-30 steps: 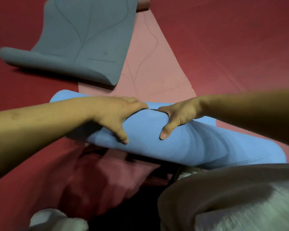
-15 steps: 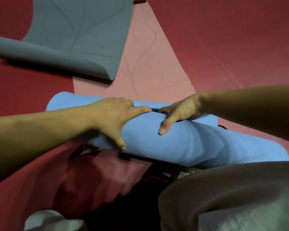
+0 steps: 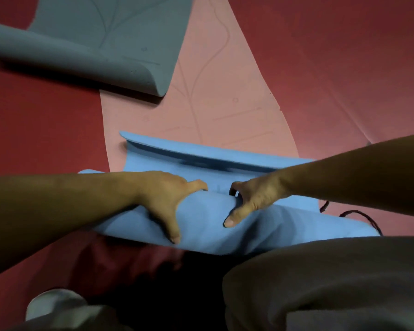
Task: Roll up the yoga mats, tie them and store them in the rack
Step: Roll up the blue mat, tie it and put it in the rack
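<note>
A light blue yoga mat (image 3: 206, 225) lies rolled across the floor in front of my knees. A short flat stretch (image 3: 201, 161) of it reaches away from the roll, and its far edge curls up. My left hand (image 3: 167, 199) grips the roll left of centre, thumb toward me. My right hand (image 3: 251, 201) grips it right of centre, fingers over the top. Under the blue mat a pink mat (image 3: 215, 91) lies flat. A grey mat (image 3: 93, 41) with a curled near end lies at the upper left.
Dark red floor (image 3: 344, 56) surrounds the mats. A dark cord (image 3: 359, 213) lies by the roll's right end. My bent knee in grey trousers (image 3: 332, 283) fills the lower right; a white shoe (image 3: 55, 304) shows at the lower left. No rack is in view.
A flat stretch of the blue mat with a curled far edge now shows beyond the roll. Both hands have stayed on the roll, a little closer together.
</note>
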`<state>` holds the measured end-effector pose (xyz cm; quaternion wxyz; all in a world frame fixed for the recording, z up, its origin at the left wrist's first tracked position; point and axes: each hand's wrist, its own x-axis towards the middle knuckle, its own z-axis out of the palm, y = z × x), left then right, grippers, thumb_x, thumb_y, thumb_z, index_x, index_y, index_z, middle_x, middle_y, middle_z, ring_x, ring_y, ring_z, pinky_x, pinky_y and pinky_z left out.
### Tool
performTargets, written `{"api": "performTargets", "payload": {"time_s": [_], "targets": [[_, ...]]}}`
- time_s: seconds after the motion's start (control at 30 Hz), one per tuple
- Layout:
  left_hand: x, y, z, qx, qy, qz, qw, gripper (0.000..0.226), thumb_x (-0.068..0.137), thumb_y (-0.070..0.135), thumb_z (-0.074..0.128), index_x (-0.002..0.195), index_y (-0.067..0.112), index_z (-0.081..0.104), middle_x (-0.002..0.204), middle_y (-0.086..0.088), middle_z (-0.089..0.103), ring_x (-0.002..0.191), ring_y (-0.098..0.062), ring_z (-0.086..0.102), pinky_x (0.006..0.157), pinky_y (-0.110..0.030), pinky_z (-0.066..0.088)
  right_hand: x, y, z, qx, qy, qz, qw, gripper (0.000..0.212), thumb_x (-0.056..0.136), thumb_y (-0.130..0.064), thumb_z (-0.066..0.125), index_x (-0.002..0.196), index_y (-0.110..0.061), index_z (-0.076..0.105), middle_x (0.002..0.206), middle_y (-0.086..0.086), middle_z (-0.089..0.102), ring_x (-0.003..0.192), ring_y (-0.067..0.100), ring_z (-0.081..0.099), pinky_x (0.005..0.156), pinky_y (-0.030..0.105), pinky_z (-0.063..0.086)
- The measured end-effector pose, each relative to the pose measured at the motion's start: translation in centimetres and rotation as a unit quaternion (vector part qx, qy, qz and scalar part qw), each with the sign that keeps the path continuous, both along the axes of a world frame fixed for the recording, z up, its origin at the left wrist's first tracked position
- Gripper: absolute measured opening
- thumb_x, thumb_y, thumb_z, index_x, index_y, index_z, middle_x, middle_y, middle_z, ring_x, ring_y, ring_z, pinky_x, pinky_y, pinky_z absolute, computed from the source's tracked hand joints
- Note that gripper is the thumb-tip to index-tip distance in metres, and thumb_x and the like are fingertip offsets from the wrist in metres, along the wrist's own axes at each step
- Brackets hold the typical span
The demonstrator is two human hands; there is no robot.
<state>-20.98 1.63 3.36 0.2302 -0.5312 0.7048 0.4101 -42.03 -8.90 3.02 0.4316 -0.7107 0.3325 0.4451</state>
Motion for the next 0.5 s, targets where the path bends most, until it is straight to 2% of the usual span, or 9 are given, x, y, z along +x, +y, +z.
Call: {"api": "performTargets", "payload": {"time_s": [0.1, 0.23, 0.27, 0.33, 0.4, 0.47, 0.5], "targets": [[-0.1, 0.3, -1.1, 0.042, -0.004, 0.005, 0.999, 0.117, 0.048, 0.059, 0.089, 0.137, 0.048, 0.013, 0.114, 0.007, 0.053, 0.1, -0.016, 0.053, 0.085, -0.032, 0.044, -1.4, 0.9, -1.0, 0.027, -0.023, -0.012, 0.999, 0.081, 0.066, -0.067, 0.079, 0.126, -0.025, 0.044, 0.113, -0.015, 0.056, 0.109, 0.008, 0.054, 0.09, 0.025, 0.042], [-0.1, 0.0, -3.2, 0.103, 0.006, 0.052, 0.993, 0.106, 0.05, 0.054, 0.091, 0.128, 0.044, 0.02, 0.099, 0.008, 0.057, 0.088, -0.011, 0.057, 0.074, -0.029, 0.044, -2.2, 1.7, -2.0, 0.056, -0.043, -0.001, 0.997, 0.066, 0.071, -0.059, 0.081, 0.122, -0.034, 0.047, 0.116, -0.019, 0.057, 0.108, 0.006, 0.055, 0.086, 0.015, 0.043], [0.0, 0.0, -3.8, 0.123, 0.014, 0.065, 0.99, 0.102, 0.048, 0.053, 0.092, 0.123, 0.044, 0.023, 0.1, 0.009, 0.059, 0.088, -0.01, 0.059, 0.076, -0.029, 0.047, -2.1, 2.1, -2.3, 0.048, -0.05, 0.011, 0.998, 0.069, 0.071, -0.059, 0.081, 0.125, -0.036, 0.046, 0.121, -0.017, 0.056, 0.11, 0.007, 0.054, 0.089, 0.016, 0.042], [0.4, 0.3, -5.0, 0.15, 0.028, 0.085, 0.985, 0.096, 0.045, 0.052, 0.093, 0.115, 0.044, 0.028, 0.104, 0.01, 0.061, 0.091, -0.01, 0.061, 0.083, -0.032, 0.052, -1.7, 2.7, -3.1, 0.021, -0.057, 0.04, 0.997, 0.088, 0.067, -0.063, 0.081, 0.138, -0.034, 0.038, 0.132, -0.01, 0.05, 0.117, 0.012, 0.05, 0.098, 0.025, 0.041], [0.7, 0.8, -6.1, 0.156, 0.036, 0.082, 0.984, 0.094, 0.046, 0.051, 0.094, 0.116, 0.043, 0.031, 0.107, 0.009, 0.061, 0.094, -0.011, 0.061, 0.088, -0.035, 0.052, -1.4, 3.0, -3.8, 0.003, -0.042, 0.044, 0.998, 0.098, 0.063, -0.067, 0.081, 0.139, -0.03, 0.032, 0.128, -0.008, 0.051, 0.113, 0.015, 0.052, 0.096, 0.031, 0.045], [0.8, 1.3, -6.9, 0.155, 0.039, 0.073, 0.984, 0.094, 0.048, 0.051, 0.093, 0.12, 0.041, 0.033, 0.113, 0.007, 0.059, 0.099, -0.014, 0.059, 0.092, -0.035, 0.05, -1.2, 2.9, -4.3, -0.006, -0.026, 0.047, 0.999, 0.098, 0.059, -0.072, 0.08, 0.133, -0.027, 0.032, 0.12, -0.009, 0.053, 0.106, 0.014, 0.055, 0.089, 0.032, 0.047], [0.9, 1.4, -7.2, 0.147, 0.037, 0.061, 0.987, 0.094, 0.048, 0.054, 0.092, 0.122, 0.042, 0.036, 0.117, 0.006, 0.057, 0.104, -0.014, 0.056, 0.096, -0.035, 0.048, -1.2, 2.8, -4.6, -0.008, -0.022, 0.045, 0.999, 0.101, 0.058, -0.075, 0.078, 0.133, -0.026, 0.032, 0.121, -0.009, 0.053, 0.107, 0.014, 0.055, 0.09, 0.033, 0.048]]}}
